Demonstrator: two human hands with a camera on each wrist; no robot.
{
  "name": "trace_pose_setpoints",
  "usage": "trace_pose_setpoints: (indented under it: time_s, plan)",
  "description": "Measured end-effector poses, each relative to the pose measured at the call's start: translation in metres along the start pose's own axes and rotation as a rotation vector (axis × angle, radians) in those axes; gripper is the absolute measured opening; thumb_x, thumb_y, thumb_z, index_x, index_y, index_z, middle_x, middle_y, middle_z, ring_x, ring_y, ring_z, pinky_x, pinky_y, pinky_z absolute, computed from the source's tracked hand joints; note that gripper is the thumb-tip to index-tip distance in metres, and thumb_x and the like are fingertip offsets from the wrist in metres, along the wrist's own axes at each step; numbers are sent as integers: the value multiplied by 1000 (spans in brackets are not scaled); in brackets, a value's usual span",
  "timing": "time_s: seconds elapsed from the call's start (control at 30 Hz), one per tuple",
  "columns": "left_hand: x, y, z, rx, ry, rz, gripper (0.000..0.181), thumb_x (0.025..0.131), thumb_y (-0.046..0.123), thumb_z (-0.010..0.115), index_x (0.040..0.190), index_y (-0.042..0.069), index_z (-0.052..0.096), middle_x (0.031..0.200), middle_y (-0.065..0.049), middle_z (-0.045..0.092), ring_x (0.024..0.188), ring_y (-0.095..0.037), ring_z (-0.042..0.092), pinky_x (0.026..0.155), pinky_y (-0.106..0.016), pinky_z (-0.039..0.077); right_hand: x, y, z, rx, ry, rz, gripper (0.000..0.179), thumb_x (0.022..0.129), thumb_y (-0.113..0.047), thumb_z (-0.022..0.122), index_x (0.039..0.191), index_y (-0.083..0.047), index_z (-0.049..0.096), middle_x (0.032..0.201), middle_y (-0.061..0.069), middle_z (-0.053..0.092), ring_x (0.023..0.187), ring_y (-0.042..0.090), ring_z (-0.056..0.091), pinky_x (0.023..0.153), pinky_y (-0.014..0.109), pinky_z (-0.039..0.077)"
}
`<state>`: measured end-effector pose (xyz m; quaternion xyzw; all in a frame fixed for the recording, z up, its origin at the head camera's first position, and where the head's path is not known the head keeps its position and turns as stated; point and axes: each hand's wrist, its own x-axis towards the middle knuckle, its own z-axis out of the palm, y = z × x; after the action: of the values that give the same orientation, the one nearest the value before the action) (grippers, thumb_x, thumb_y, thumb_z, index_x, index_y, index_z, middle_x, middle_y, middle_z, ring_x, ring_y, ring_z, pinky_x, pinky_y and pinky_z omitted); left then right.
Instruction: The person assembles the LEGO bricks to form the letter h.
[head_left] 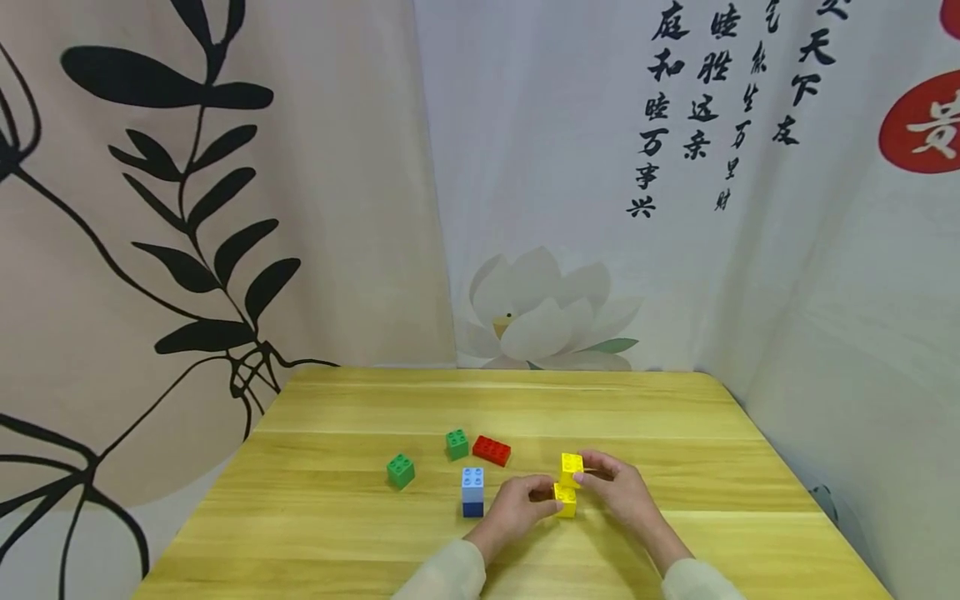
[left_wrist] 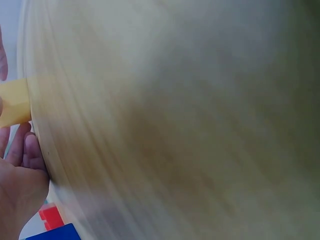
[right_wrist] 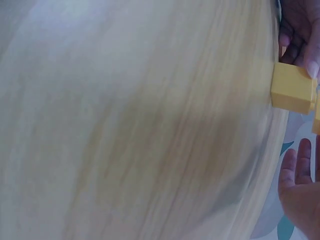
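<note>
Two yellow toy building bricks are held one above the other, slightly offset. The left hand (head_left: 517,508) pinches the lower yellow brick (head_left: 566,502) from the left. From the right, the right hand (head_left: 618,492) grips the upper yellow brick (head_left: 572,465) between thumb and fingers. In the right wrist view the lower yellow brick (right_wrist: 292,89) shows large, the upper one (right_wrist: 317,117) cut off by the frame edge. The left wrist view catches part of the left hand (left_wrist: 22,190) and a yellow brick (left_wrist: 15,102).
Left of the hands stands a light blue brick (head_left: 472,479) on a dark blue brick (head_left: 472,507). Farther back lie a red brick (head_left: 491,451) and two green bricks, one (head_left: 457,444) beside the red, another (head_left: 401,472) farther left. The wooden table (head_left: 337,533) meets a printed curtain behind.
</note>
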<state>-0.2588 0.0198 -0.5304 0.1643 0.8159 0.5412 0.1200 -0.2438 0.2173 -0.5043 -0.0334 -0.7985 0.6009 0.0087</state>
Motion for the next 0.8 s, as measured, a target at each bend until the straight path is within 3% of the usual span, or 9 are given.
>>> trace_pose_setpoints:
  time_s: [0.4, 0.8]
  plan:
    - [0, 3, 0, 18, 3, -16, 35, 89, 25, 76, 122, 14, 70, 110, 6, 70, 100, -11, 62, 93, -39, 51, 0, 2, 0, 37, -11, -20, 46, 90, -20, 75, 130, -1, 62, 119, 10, 68, 108, 25, 64, 90, 39, 53]
    - [0, 2, -1, 27, -4, 10, 35, 89, 23, 76, 122, 12, 70, 111, 5, 71, 100, -12, 63, 93, -40, 52, -6, 1, 0, 28, -60, -29, 49, 91, -20, 74, 133, 0, 59, 120, 12, 67, 108, 27, 63, 91, 40, 53]
